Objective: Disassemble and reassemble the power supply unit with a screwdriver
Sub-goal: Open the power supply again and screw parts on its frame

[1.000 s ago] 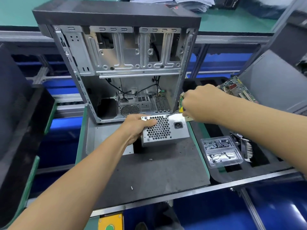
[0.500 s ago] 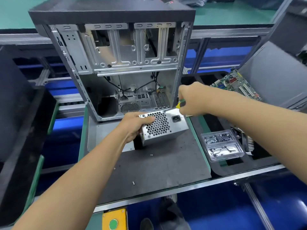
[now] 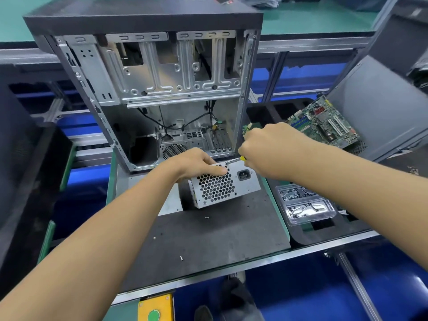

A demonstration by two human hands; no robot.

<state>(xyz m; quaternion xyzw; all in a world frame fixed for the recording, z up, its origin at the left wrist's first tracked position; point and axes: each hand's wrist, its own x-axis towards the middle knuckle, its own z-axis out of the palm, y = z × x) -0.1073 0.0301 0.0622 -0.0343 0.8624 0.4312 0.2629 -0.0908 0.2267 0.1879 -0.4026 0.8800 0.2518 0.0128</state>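
2 bare forearms, no sleeves (wrists uncovered too), no gloves

I see my left hand [image 3: 194, 165] gripping the power supply unit [image 3: 223, 184] on the dark mat [image 3: 208, 239], while my right hand [image 3: 271, 149] holds the screwdriver [image 3: 235, 160] at its top edge, before the open computer case [image 3: 162, 89].

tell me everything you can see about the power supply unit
The power supply unit is a silver metal box, its near face showing a honeycomb vent grille and a black power socket. It sits tilted on the dark mat before the open computer case. The left hand grips its top-left edge; the screwdriver, gripped by the right hand, meets its top edge.
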